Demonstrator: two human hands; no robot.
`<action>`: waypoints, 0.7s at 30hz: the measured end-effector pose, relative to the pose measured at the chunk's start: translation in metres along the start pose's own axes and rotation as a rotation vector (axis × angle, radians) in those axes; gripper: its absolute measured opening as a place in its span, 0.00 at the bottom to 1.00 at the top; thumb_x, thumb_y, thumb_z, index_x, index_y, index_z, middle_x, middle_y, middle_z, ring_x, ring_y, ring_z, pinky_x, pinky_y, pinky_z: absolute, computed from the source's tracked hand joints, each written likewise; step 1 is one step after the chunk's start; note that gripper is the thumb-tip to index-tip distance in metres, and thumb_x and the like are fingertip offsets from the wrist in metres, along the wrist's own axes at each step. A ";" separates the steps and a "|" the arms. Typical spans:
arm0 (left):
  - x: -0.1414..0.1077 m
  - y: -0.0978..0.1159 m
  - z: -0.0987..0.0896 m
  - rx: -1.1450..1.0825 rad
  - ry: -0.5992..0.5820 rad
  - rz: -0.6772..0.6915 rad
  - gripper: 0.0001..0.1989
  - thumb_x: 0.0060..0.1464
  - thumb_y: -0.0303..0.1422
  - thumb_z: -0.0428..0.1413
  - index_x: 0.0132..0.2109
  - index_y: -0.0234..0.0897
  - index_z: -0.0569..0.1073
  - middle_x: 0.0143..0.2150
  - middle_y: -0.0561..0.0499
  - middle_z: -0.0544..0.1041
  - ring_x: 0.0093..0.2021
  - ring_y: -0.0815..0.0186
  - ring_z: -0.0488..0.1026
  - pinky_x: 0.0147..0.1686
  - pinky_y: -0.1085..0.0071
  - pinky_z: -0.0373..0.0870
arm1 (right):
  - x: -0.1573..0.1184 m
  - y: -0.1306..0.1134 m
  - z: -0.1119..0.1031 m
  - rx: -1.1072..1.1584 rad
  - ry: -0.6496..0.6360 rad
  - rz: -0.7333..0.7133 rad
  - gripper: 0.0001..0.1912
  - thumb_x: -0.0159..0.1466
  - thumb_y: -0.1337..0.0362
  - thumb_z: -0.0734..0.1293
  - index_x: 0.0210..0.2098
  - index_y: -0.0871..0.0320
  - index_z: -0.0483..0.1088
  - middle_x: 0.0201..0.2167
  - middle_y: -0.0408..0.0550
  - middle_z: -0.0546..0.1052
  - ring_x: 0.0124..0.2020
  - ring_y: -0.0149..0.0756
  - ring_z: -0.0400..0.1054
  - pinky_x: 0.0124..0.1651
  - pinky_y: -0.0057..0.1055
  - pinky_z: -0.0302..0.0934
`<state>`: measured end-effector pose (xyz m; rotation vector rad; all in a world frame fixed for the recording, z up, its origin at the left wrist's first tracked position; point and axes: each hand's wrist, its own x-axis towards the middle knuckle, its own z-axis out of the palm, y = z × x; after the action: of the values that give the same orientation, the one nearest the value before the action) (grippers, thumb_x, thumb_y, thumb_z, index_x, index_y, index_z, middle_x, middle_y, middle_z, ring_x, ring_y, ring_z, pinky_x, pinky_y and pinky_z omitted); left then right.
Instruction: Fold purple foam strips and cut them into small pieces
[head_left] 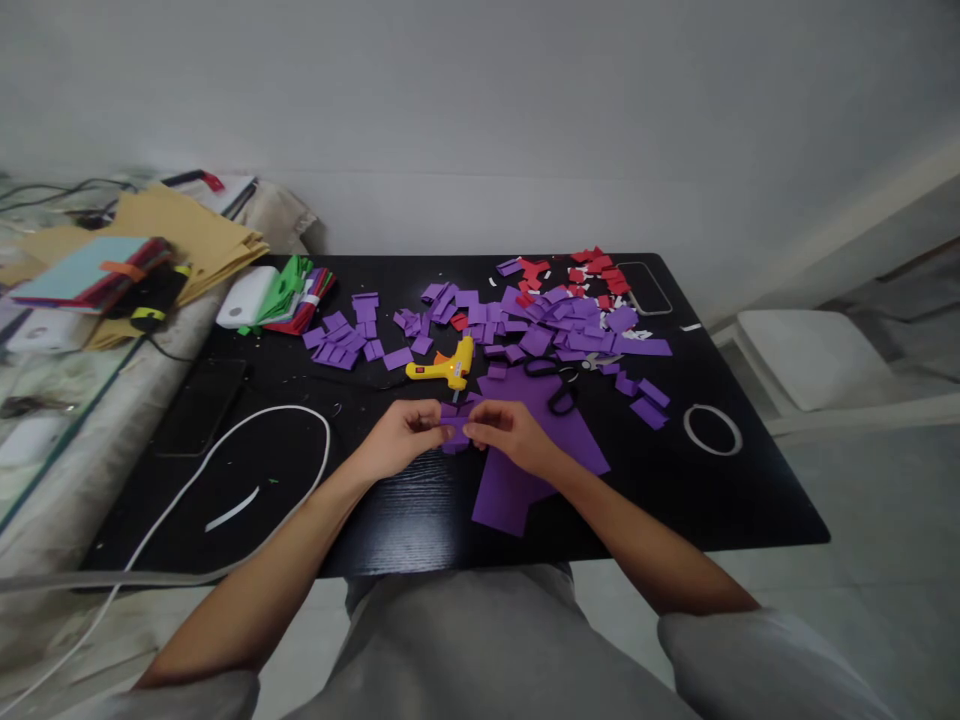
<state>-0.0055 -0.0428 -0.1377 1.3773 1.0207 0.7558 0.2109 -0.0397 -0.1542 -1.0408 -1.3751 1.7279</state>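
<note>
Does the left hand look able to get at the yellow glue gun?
Probably yes: the yellow glue gun lies just beyond the left hand, nothing over it, though that hand is pinching purple paper.

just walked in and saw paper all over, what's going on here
A person is pinching a small purple piece between the left hand and the right hand, over the black table. The yellow glue gun lies just beyond the hands, unheld. Purple sheets lie beneath the right forearm, scissors lie farther back, and many cut purple and red bits are scattered behind.
</note>
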 end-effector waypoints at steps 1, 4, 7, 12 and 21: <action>-0.001 0.000 0.003 -0.012 -0.018 -0.006 0.13 0.50 0.38 0.66 0.27 0.34 0.73 0.23 0.56 0.70 0.25 0.72 0.63 0.28 0.76 0.60 | -0.001 0.001 0.002 -0.014 -0.002 0.008 0.16 0.56 0.52 0.77 0.30 0.57 0.72 0.23 0.40 0.73 0.25 0.30 0.66 0.31 0.29 0.60; -0.001 0.000 0.007 -0.026 -0.032 -0.033 0.13 0.49 0.38 0.67 0.27 0.33 0.74 0.22 0.57 0.69 0.25 0.73 0.62 0.28 0.76 0.59 | -0.002 0.001 0.003 -0.063 -0.012 0.023 0.16 0.56 0.53 0.76 0.27 0.57 0.69 0.20 0.38 0.71 0.23 0.29 0.63 0.29 0.28 0.56; -0.001 -0.001 0.006 -0.032 -0.013 -0.055 0.13 0.47 0.37 0.68 0.27 0.34 0.74 0.22 0.58 0.68 0.24 0.73 0.62 0.27 0.76 0.58 | -0.001 -0.001 0.000 -0.095 -0.020 0.016 0.16 0.57 0.54 0.74 0.26 0.57 0.68 0.20 0.38 0.70 0.23 0.29 0.62 0.29 0.28 0.55; 0.000 -0.002 0.005 -0.049 -0.005 -0.074 0.13 0.46 0.37 0.68 0.27 0.34 0.73 0.24 0.57 0.68 0.26 0.72 0.62 0.28 0.75 0.58 | -0.001 -0.001 -0.001 -0.123 -0.026 0.031 0.16 0.57 0.54 0.74 0.25 0.56 0.66 0.19 0.37 0.68 0.23 0.29 0.61 0.28 0.28 0.54; -0.001 0.000 0.001 -0.048 -0.021 -0.066 0.11 0.48 0.36 0.65 0.28 0.34 0.73 0.23 0.57 0.68 0.26 0.72 0.61 0.29 0.74 0.58 | -0.001 -0.006 -0.009 -0.093 -0.085 0.016 0.08 0.55 0.60 0.72 0.26 0.58 0.71 0.21 0.38 0.70 0.24 0.28 0.62 0.30 0.28 0.56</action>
<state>-0.0051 -0.0437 -0.1382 1.3014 1.0207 0.7114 0.2197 -0.0355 -0.1497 -1.0415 -1.5167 1.7514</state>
